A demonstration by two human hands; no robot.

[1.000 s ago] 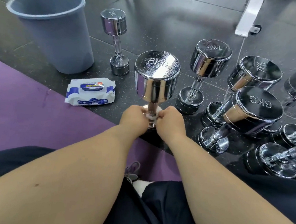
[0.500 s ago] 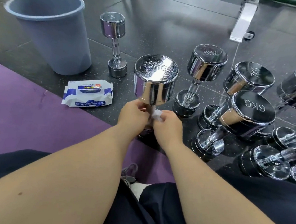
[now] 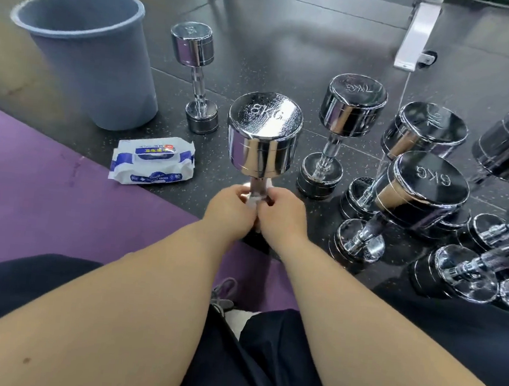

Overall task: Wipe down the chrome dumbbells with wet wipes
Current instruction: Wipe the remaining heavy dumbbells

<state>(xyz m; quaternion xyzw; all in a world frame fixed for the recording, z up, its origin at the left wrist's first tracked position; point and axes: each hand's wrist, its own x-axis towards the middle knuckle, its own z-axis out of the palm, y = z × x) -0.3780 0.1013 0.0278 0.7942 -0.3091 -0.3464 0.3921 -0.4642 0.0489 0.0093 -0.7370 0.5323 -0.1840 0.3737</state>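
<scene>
Together, left hand (image 3: 230,209) and right hand (image 3: 282,218) pinch a wipe (image 3: 254,200) around the handle of the upright dumbbell (image 3: 263,137); wipe pack (image 3: 154,159) at its ten o'clock.

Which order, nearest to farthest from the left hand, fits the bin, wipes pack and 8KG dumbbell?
1. 8KG dumbbell: straight ahead; the left hand grips its handle through a wipe.
2. Wipes pack: on the floor, to the left.
3. Bin: farther left and back.

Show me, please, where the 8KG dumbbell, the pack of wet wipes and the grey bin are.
8KG dumbbell (image 3: 263,137): head view, side of its upper head.
pack of wet wipes (image 3: 156,151): head view, its top label.
grey bin (image 3: 102,78): head view, its outer wall.
</scene>
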